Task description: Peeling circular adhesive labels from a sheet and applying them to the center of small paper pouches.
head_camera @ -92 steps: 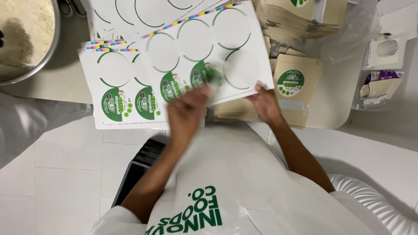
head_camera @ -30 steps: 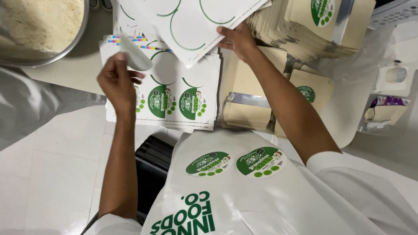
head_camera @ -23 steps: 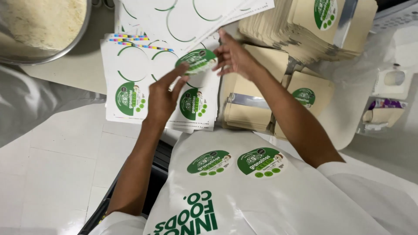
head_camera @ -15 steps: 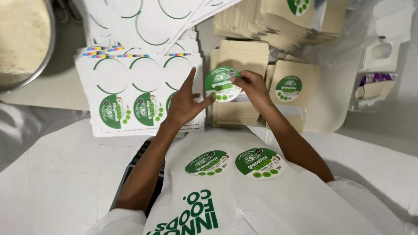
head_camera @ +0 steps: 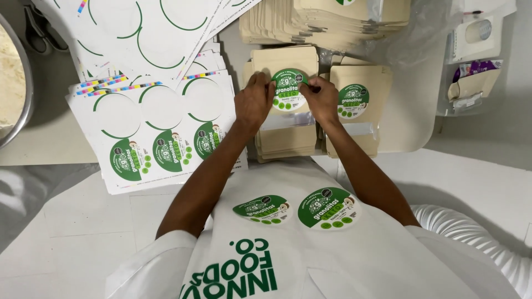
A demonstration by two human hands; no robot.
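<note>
Both hands pinching round green sticker [head_camera: 290, 88] btwn them, seemingly on kraft pouch [head_camera: 284, 61]

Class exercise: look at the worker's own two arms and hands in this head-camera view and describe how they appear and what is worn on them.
Both hands, the left hand and the right hand, are bare: no gloves, rings or watch show. The forearms are bare too. White sleeves begin near the elbows, part of a white garment. A white apron with green lettering covers the front, with two round green stickers stuck on it.
</note>
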